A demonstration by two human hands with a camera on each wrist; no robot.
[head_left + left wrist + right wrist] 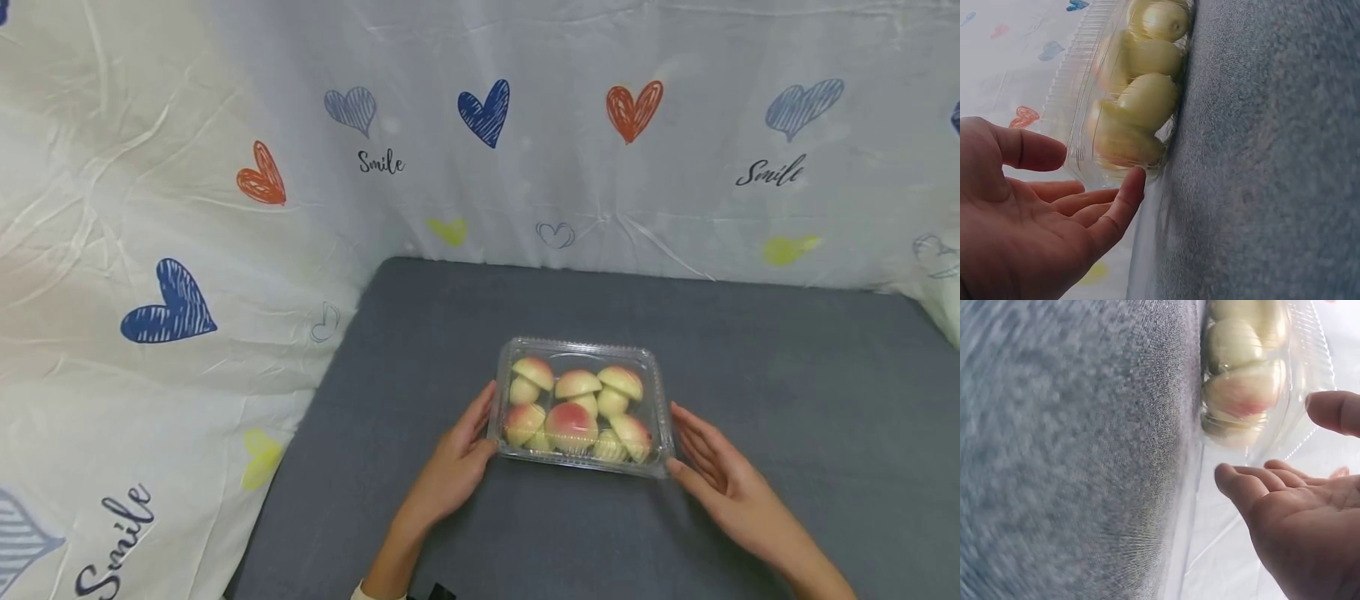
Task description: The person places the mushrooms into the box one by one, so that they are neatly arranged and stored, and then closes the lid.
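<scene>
A clear plastic clamshell box (581, 462) lies on the grey table with its lid down. Inside are several mushroom-shaped pieces (572, 427) with pink-tinged caps and pale yellow stems; whether they are food or toys I cannot tell. My left hand (450, 471) is at the box's left side, its fingers relaxed and the thumb near the front corner. In the left wrist view the fingertips (1133, 181) are at the box's end. On the other side, my right hand (727, 483) has loosely extended fingers along the right edge, its thumb near the front right corner.
Grey cloth covers the table (420, 333) beneath the box. A white curtain (555, 183) printed with hearts and "Smile" hangs behind it and along the left. A small black object (442, 592) shows by the left wrist.
</scene>
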